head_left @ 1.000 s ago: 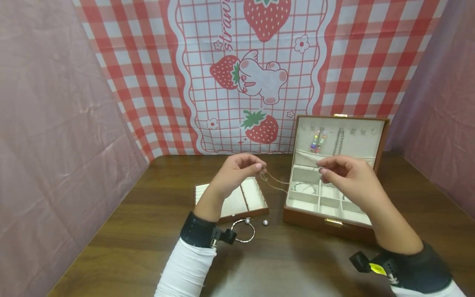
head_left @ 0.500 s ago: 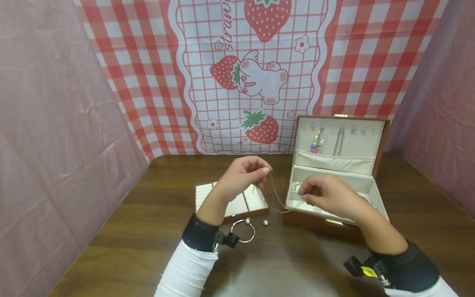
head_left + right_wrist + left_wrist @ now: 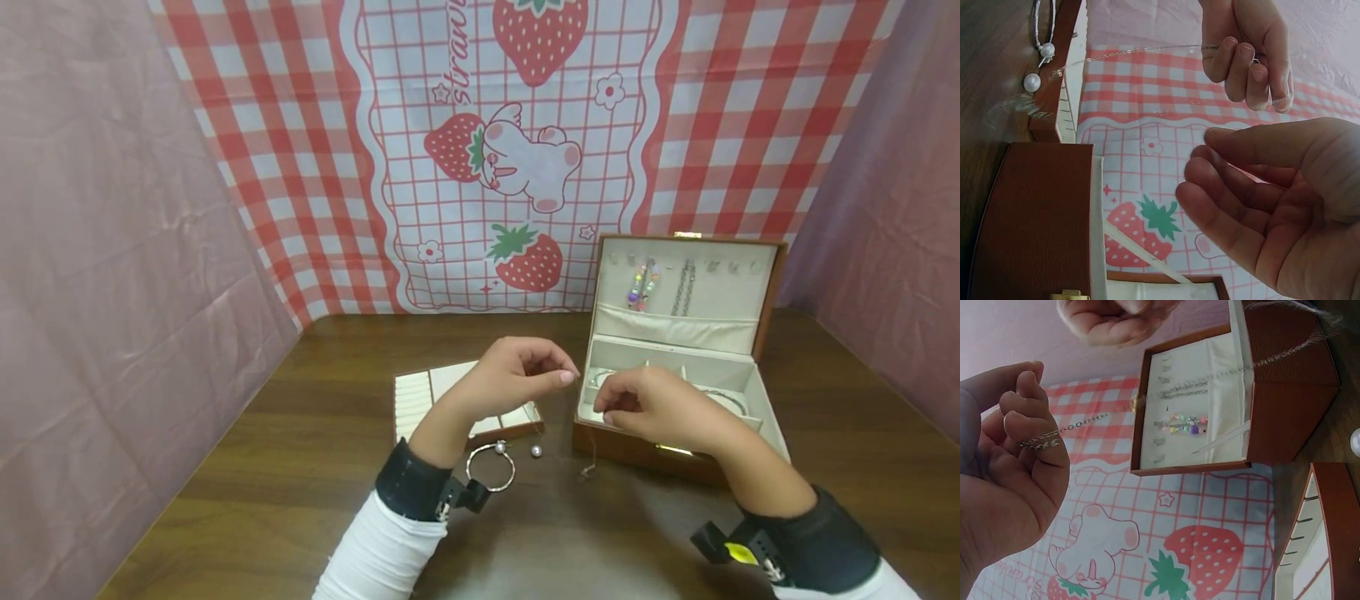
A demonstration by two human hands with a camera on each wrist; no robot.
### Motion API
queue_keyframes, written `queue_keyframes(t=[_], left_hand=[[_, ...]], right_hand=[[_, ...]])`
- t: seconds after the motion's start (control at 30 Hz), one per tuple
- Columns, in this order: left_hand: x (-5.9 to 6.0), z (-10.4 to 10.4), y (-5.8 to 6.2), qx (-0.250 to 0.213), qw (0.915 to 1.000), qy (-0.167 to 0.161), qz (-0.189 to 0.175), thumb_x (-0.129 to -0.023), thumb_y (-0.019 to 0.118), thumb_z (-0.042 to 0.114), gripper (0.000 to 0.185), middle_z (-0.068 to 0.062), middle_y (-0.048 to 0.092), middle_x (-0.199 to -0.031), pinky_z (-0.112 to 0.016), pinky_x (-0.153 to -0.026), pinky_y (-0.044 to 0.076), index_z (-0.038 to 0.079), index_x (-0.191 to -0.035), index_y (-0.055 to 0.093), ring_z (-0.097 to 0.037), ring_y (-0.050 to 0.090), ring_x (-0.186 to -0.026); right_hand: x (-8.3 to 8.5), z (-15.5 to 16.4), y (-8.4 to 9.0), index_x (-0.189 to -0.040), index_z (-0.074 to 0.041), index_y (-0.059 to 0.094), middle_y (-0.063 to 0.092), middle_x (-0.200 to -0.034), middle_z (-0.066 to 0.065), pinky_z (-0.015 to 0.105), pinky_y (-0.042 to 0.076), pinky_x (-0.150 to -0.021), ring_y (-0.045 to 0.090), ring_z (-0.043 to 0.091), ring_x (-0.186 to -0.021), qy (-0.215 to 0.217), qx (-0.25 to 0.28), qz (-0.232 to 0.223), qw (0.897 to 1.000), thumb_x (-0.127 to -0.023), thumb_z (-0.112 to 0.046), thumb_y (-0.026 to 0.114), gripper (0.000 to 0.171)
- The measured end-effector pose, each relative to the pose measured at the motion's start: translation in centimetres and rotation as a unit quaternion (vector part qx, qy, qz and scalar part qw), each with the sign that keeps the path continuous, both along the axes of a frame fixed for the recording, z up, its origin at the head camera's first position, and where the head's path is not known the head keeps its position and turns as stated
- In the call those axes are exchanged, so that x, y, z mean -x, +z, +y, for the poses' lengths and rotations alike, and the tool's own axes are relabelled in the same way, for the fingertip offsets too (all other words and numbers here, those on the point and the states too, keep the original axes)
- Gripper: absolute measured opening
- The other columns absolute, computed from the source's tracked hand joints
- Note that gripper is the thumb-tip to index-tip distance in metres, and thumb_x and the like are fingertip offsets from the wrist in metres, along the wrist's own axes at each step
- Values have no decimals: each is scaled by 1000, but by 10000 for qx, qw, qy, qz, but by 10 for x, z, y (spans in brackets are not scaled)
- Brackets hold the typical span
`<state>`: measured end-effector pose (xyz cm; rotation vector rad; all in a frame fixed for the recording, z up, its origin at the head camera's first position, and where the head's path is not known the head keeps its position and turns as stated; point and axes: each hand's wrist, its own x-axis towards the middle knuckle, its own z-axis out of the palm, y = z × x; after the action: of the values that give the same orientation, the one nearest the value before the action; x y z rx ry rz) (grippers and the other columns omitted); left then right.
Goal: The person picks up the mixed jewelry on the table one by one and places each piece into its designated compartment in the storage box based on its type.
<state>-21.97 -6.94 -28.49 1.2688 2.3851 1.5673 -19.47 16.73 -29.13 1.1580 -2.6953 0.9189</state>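
A thin metal chain necklace [image 3: 1085, 422] runs from the curled fingers of my left hand [image 3: 517, 375], with loops lying across them in the left wrist view. Its lower end dangles in front of the jewelry box [image 3: 622, 447] in the head view. Close beside it, my right hand [image 3: 660, 404] hovers over the box's front left part. In the right wrist view its thumb and loosely bent fingers stand apart, and I see nothing between them. The box is brown, with its lid raised and cream compartments inside.
A beaded strand [image 3: 637, 294] and a silver chain [image 3: 683, 287] hang inside the lid. Left of the box lies a shallow brown tray [image 3: 510, 431], partly behind the left hand. In front of it are a bangle [image 3: 513, 477] and a loose pearl-like bead [image 3: 536, 451].
My left hand has moved right and slightly down, towards the box. My right hand has moved left and lower. The chain, earlier stretched between the hands, now hangs down in front of the box.
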Motion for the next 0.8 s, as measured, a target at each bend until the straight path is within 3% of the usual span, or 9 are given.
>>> queue_keyframes(t=[0.1, 0.2, 0.37, 0.5, 0.63, 0.8], left_hand=[[-1, 3, 0, 166, 9997, 17, 171, -92, 66, 8, 9, 0, 62, -77, -19, -56, 42, 2, -97, 71, -3, 48, -64], [-3, 6, -1, 338, 9990, 34, 304, -91, 68, 8, 8, 1, 65, -78, -19, -57, 44, 3, -96, 72, -1, 50, -65], [-8, 10, -2, 414, 9982, 100, 430, -88, 71, 7, 8, 3, 67, -76, -17, -55, 44, 5, -94, 75, 2, 49, -62], [-11, 11, -2, 417, 9980, 143, 454, -87, 72, 5, 7, 2, 68, -75, -17, -54, 45, 4, -93, 75, 3, 50, -60], [-11, 11, -1, 506, 9971, 227, 527, -87, 72, 4, 8, 0, 69, -77, -17, -56, 47, 3, -94, 73, 1, 53, -62], [-7, 10, 0, 662, 9955, 353, 585, -87, 72, 7, 9, 3, 62, -72, -18, -56, 46, 6, -96, 70, -2, 52, -62]], right_hand=[[-2, -4, 0, -97, -4, 69, 68, -86, -4, 27, 54, -69, 62, 7, -79, -177, 427, -186, 9988, -87, -5, 71, 10], [-4, -9, -1, -112, 2, 64, 69, -100, 6, 28, 55, -79, 64, 15, -93, -44, 1153, -871, 9895, -91, -8, 68, 24], [-7, -17, -5, -124, 9, 54, 66, -114, 14, 27, 51, -90, 61, 19, -106, 547, 2108, -2409, 9458, -96, -9, 61, 35], [-8, -20, -7, -118, 12, 54, 67, -103, 10, 28, 52, -87, 63, 15, -95, 664, 2370, -2880, 9255, -97, -9, 58, 30], [-9, -20, -6, -109, 11, 59, 66, -86, 6, 30, 54, -82, 65, 16, -83, 210, 2404, -2872, 9270, -94, -10, 63, 25], [-11, -17, -1, -101, 9, 63, 65, -77, 7, 29, 52, -79, 63, 16, -78, -409, 2174, -2487, 9430, -94, -15, 66, 25]])
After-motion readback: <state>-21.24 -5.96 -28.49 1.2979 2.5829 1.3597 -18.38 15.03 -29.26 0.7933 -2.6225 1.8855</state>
